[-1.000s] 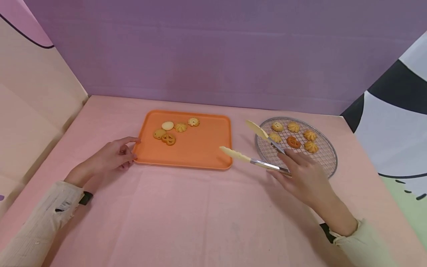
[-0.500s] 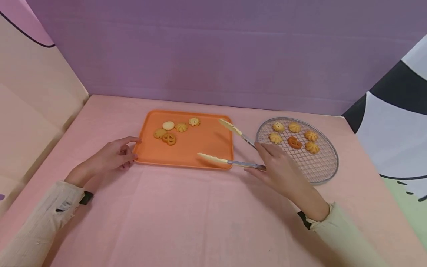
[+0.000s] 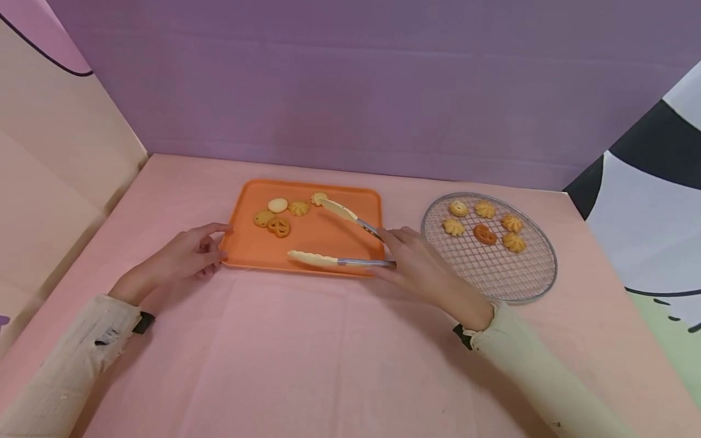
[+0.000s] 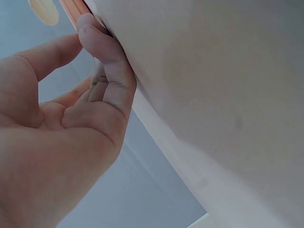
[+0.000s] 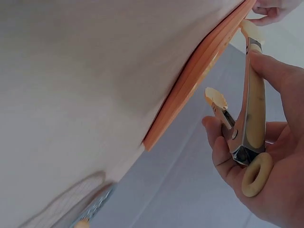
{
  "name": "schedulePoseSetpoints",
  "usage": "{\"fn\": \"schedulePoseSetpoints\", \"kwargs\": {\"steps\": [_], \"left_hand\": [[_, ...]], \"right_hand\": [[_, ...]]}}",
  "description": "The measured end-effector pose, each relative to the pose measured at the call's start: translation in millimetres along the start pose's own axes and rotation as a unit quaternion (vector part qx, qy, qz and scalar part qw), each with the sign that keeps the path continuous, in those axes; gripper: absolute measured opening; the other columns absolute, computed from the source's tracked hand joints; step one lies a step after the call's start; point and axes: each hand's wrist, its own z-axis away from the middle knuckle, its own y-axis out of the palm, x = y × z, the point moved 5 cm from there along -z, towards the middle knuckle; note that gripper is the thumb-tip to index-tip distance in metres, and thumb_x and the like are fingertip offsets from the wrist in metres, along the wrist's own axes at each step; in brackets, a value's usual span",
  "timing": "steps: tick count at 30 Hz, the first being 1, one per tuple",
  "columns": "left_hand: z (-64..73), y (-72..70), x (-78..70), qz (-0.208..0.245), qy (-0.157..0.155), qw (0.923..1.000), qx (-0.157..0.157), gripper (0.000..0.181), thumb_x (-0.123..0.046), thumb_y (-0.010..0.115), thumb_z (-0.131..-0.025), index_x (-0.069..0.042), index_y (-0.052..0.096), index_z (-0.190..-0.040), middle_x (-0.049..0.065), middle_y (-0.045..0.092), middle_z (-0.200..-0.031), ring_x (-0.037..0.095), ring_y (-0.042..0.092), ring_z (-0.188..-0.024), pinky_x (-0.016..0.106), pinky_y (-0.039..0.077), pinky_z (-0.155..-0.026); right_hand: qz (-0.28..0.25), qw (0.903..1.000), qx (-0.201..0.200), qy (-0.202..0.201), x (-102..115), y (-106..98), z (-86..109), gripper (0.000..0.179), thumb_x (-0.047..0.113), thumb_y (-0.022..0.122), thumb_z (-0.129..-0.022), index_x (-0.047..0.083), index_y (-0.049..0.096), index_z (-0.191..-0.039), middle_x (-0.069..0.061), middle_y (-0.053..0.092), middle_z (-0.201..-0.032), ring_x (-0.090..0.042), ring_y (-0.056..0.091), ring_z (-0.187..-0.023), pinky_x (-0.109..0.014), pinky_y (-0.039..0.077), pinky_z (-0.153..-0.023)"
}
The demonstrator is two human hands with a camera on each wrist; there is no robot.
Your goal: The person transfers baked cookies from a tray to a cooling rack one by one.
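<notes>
Tongs (image 3: 328, 261), arms spread apart, sit clasped in the right hand (image 3: 418, 264) over the orange tray (image 3: 246, 252). The left hand (image 3: 181, 257) grips the tray's left edge. Farther back lie five cookies (image 3: 278, 205), one by the tongs' far tip, contact unclear; six others rest on a round mesh rack (image 3: 487, 267).

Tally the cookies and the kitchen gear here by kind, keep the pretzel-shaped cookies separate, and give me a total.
Pretzel-shaped cookies: 2
Other cookies: 9
Tongs: 1
Orange tray: 1
Round wire rack: 1
Total: 14
</notes>
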Motion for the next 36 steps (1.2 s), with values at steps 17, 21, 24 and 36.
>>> {"fn": "schedulePoseSetpoints", "kwargs": {"steps": [17, 21, 24, 36], "left_hand": [[-1.3, 1.0, 0.7, -0.006, -0.005, 1.0, 0.0, 0.056, -0.006, 0.063, -0.097, 0.001, 0.04, -0.147, 0.009, 0.062, -0.078, 0.02, 0.059, -0.063, 0.029, 0.054, -0.057], [-0.2, 0.5, 0.6, -0.005, -0.003, 1.0, -0.002, 0.056, -0.007, 0.063, -0.097, 0.001, 0.04, -0.147, 0.009, 0.063, -0.077, 0.019, 0.059, -0.062, 0.029, 0.054, -0.056], [1.1, 0.6, 1.0, -0.008, -0.001, 1.0, -0.006, 0.056, -0.007, 0.064, -0.097, 0.001, 0.04, -0.147, 0.008, 0.063, -0.077, 0.018, 0.059, -0.062, 0.028, 0.054, -0.055], [0.2, 0.9, -2.3, -0.02, 0.01, 0.9997, -0.005, 0.056, -0.007, 0.063, -0.097, 0.002, 0.039, -0.146, 0.008, 0.065, -0.078, 0.018, 0.06, -0.062, 0.028, 0.054, -0.056]], "right_hand": [[-0.003, 0.9985, 0.045, -0.03, 25.1, 25.6, -32.9, 0.062, 0.041, 0.073, -0.09, -0.005, 0.06, -0.13, -0.015, 0.07, -0.11, -0.024, 0.068, -0.085, -0.04, 0.057, -0.075], [-0.004, 0.9982, 0.046, -0.038, 29.5, 28.9, -42.0, 0.058, 0.04, 0.071, -0.092, -0.004, 0.061, -0.129, -0.012, 0.07, -0.102, -0.02, 0.065, -0.078, -0.039, 0.056, -0.069], [-0.003, 0.998, 0.044, -0.046, 32.4, 30.8, -47.7, 0.052, 0.039, 0.071, -0.093, -0.003, 0.063, -0.123, -0.009, 0.07, -0.094, -0.019, 0.063, -0.074, -0.039, 0.055, -0.065], [0.025, 0.9981, 0.02, -0.052, 35.6, 30.7, -54.2, 0.036, 0.031, 0.074, -0.092, -0.001, 0.067, -0.109, -0.001, 0.059, -0.073, -0.017, 0.056, -0.061, -0.035, 0.048, -0.054]]}}
